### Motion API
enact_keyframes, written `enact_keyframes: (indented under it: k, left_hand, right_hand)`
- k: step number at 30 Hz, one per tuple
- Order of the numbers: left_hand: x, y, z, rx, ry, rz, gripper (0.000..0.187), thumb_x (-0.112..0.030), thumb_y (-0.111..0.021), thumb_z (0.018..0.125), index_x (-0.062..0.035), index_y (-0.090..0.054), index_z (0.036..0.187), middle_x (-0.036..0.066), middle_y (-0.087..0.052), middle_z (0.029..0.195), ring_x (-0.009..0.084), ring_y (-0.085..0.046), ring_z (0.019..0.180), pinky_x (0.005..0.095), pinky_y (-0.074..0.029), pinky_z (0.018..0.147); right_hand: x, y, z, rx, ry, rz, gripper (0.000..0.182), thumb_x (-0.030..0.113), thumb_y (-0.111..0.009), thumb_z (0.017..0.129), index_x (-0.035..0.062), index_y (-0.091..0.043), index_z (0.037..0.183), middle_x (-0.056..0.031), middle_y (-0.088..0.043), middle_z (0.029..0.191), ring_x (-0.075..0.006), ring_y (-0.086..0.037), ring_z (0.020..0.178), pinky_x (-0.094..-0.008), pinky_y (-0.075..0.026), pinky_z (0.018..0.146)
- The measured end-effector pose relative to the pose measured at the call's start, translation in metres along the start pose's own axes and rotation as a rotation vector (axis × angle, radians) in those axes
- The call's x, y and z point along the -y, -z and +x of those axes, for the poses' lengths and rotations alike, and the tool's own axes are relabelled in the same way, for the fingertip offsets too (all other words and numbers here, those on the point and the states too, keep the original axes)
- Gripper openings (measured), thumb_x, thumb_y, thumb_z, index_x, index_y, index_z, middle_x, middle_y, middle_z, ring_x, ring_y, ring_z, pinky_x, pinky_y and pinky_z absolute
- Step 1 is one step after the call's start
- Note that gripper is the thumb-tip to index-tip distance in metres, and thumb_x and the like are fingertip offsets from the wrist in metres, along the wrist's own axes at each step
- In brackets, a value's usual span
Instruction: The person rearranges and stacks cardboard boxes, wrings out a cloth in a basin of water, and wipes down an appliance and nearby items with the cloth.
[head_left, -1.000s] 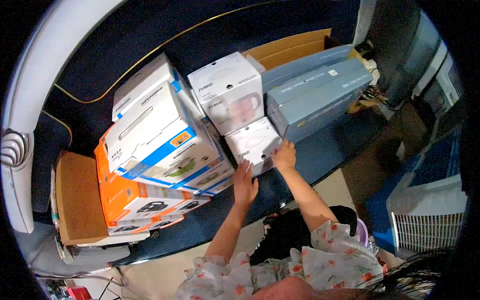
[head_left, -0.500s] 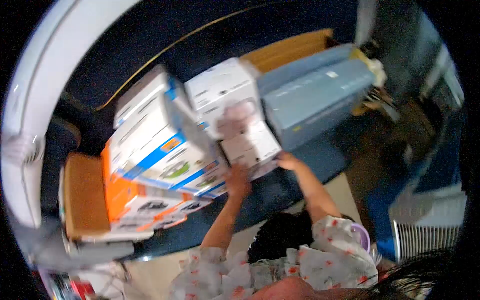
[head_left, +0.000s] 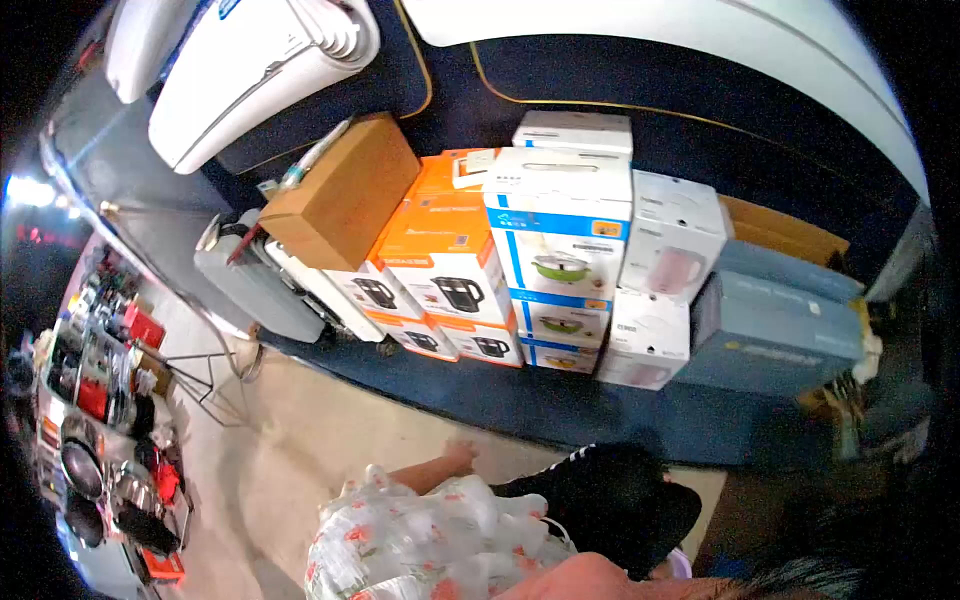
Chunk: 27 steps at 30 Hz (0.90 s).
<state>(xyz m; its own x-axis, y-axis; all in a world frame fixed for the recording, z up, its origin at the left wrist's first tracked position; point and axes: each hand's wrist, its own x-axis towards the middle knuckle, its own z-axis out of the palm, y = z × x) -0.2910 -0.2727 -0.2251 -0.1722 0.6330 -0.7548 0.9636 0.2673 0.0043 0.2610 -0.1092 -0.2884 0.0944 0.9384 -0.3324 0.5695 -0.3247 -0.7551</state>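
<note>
My left hand (head_left: 461, 459) hangs over the floor in front of the stacked boxes. Its fingers look loosely apart, with nothing in them, and it touches no box. My right hand is out of sight. Nearest ahead of the left hand are orange-and-white boxes (head_left: 458, 290) printed with a black kettle. Beside them rises a stack of white-and-blue boxes (head_left: 562, 235) with a green pan pictured on them. Two white boxes stand to its right: an upper one (head_left: 672, 240) with a pink picture, and a lower one (head_left: 645, 340) under it.
A brown cardboard box (head_left: 345, 190) tops the left end of the row. Large grey-blue boxes (head_left: 780, 330) lie at the right. A blue ledge (head_left: 690, 415) runs below the stacks. Pots and pans (head_left: 115, 490) are displayed at far left, near a black stand (head_left: 207, 370).
The view has swung left and back. Both hands have come away from the lower white box, which now stands in the row; the right hand has left view.
</note>
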Motion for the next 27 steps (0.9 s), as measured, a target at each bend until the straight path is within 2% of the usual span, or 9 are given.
enact_keyframes:
  k: [1,3,5,9,14,20,27]
  left_hand:
    - [0.018,-0.028,-0.005,0.013,0.042,0.007,0.048,-0.038,-0.057,0.075,-0.0184,-0.051,0.119,0.011,-0.036,0.134,0.0368,-0.035,0.120,0.0600,-0.025,0.095]
    - [0.046,-0.069,-0.006,0.080,0.182,-0.177,0.045,-0.039,-0.059,0.074,-0.0135,-0.056,0.112,0.012,-0.047,0.124,0.0348,-0.044,0.113,0.0479,-0.037,0.091]
    - [0.108,-0.149,0.024,-0.097,-0.135,-0.234,0.038,-0.035,-0.057,0.075,-0.0087,-0.060,0.104,0.017,-0.052,0.115,0.0298,-0.053,0.103,0.0386,-0.044,0.084]
    - [0.088,-0.110,0.003,0.054,-0.063,-0.424,0.037,-0.034,-0.057,0.076,-0.0082,-0.060,0.103,0.017,-0.053,0.112,0.0302,-0.053,0.100,0.0387,-0.045,0.082]
    - [0.073,-0.084,-0.007,0.133,-0.054,-0.439,0.036,-0.033,-0.056,0.076,-0.0076,-0.059,0.101,0.017,-0.054,0.108,0.0307,-0.054,0.097,0.0389,-0.045,0.080]
    - [0.001,-0.039,0.016,0.100,-0.139,-0.390,0.034,-0.032,-0.056,0.077,-0.0068,-0.059,0.100,0.017,-0.056,0.104,0.0314,-0.055,0.093,0.0391,-0.046,0.077]
    - [-0.075,-0.004,0.034,0.072,-0.216,-0.417,0.032,-0.031,-0.055,0.078,-0.0059,-0.059,0.098,0.017,-0.057,0.099,0.0321,-0.056,0.089,0.0394,-0.046,0.074]
  right_hand:
    - [-0.019,-0.004,-0.028,0.018,-0.086,-0.001,0.033,0.019,-0.050,0.087,0.0022,-0.049,0.116,-0.0084,-0.059,0.088,-0.0153,-0.055,0.079,-0.0280,-0.045,0.069]
    - [-0.047,-0.011,-0.084,0.059,-0.219,0.012,0.033,0.019,-0.050,0.086,0.0021,-0.049,0.115,-0.0085,-0.059,0.089,-0.0157,-0.055,0.079,-0.0283,-0.045,0.070]
    - [-0.072,-0.014,-0.134,0.091,-0.308,0.029,0.033,0.019,-0.050,0.086,0.0021,-0.050,0.115,-0.0086,-0.059,0.089,-0.0160,-0.055,0.080,-0.0286,-0.044,0.070]
    - [-0.085,-0.024,-0.203,0.071,-0.402,0.077,0.033,0.019,-0.051,0.085,0.0020,-0.050,0.113,-0.0088,-0.059,0.089,-0.0167,-0.055,0.080,-0.0292,-0.044,0.071]
    - [-0.064,-0.035,-0.217,-0.024,-0.405,0.207,0.032,0.019,-0.051,0.085,0.0019,-0.050,0.112,-0.0091,-0.059,0.090,-0.0175,-0.055,0.081,-0.0300,-0.044,0.072]
    - [-0.072,-0.050,-0.228,-0.120,-0.441,0.370,0.031,0.019,-0.051,0.084,0.0018,-0.051,0.110,-0.0095,-0.059,0.090,-0.0185,-0.055,0.082,-0.0309,-0.044,0.073]
    - [-0.122,-0.074,-0.285,-0.174,-0.645,0.473,0.031,0.019,-0.052,0.083,0.0016,-0.052,0.108,-0.0099,-0.059,0.091,-0.0197,-0.055,0.083,-0.0319,-0.044,0.074]
